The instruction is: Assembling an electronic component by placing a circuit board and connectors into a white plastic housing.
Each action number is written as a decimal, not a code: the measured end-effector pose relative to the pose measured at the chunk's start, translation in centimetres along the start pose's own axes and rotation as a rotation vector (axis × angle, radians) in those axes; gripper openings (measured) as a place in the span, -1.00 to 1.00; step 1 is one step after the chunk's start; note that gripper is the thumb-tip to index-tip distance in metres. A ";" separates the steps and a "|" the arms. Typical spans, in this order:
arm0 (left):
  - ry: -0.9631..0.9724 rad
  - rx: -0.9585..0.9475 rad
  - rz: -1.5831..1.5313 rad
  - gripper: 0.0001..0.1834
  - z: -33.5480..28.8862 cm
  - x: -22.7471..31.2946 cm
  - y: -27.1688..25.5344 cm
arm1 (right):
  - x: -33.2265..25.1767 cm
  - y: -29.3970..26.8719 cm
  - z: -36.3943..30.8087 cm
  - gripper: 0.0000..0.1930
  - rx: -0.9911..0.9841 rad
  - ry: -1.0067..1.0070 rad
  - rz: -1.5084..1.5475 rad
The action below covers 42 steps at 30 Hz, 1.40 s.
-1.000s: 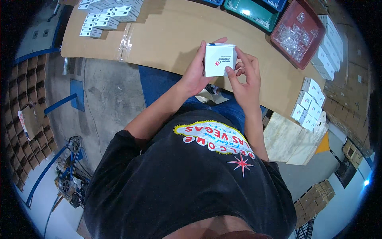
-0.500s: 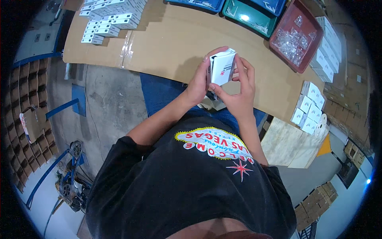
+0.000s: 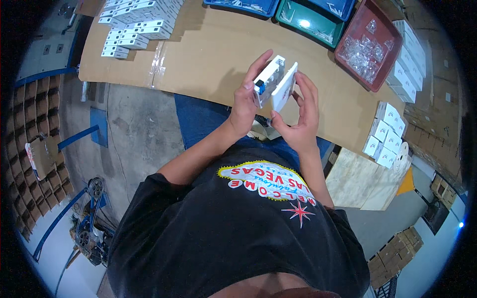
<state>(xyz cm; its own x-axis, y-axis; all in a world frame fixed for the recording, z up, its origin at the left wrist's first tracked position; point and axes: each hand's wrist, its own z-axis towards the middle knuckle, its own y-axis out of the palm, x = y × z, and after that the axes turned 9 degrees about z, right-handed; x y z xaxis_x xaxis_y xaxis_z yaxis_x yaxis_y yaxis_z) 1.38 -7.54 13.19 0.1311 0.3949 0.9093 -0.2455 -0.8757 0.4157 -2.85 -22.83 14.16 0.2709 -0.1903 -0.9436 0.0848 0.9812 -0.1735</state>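
Note:
Above the near edge of the table I hold a small white box in two parts. My left hand (image 3: 242, 108) is closed on the box base (image 3: 275, 71), which is tilted; a small dark blue piece (image 3: 260, 87) shows at its near end, and its other contents are hard to make out. My right hand (image 3: 301, 123) grips the thin white lid (image 3: 284, 89) between thumb and fingers. A narrow gap parts lid and base, and both stand nearly on edge.
Stacks of white boxes (image 3: 139, 35) stand at the far left of the cardboard-covered table (image 3: 198, 64). Blue trays (image 3: 243, 6), a green tray (image 3: 298, 22) and a reddish tray (image 3: 343, 54) with clear plastic pieces line the far side. More white boxes (image 3: 385, 131) sit at the right edge.
The box was almost closed, its printed face toward me. Now lid and base are apart: the base has tilted left with my left hand, the lid stays in my right.

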 end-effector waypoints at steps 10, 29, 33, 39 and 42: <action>-0.037 -0.086 -0.038 -0.04 -0.3 0.6 0.4 | 0.0 0.1 0.1 -0.10 -0.065 -0.058 -0.077; 0.011 -0.107 0.041 -0.02 -0.6 0.1 0.3 | -0.5 -0.2 0.7 -0.11 -0.117 -0.134 -0.156; 0.076 -0.089 0.181 -0.04 -0.5 -0.6 0.1 | -0.4 -0.5 0.9 -0.11 -0.154 -0.122 -0.179; 0.184 -0.123 0.509 -0.15 -0.6 0.6 -0.4 | -0.2 -0.7 0.7 -0.10 -0.117 -0.107 -0.163; 0.070 -0.081 0.360 -0.23 -0.7 0.3 -0.2 | -0.4 -0.5 0.9 -0.11 -0.110 -0.110 -0.213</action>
<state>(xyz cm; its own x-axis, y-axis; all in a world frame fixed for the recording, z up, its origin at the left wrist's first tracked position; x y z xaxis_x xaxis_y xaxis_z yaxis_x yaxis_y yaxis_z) 0.75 -7.05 13.45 -0.0425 0.0866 0.9953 -0.3395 -0.9382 0.0671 -2.15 -23.25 14.85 0.3613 -0.3896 -0.8471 0.0480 0.9151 -0.4004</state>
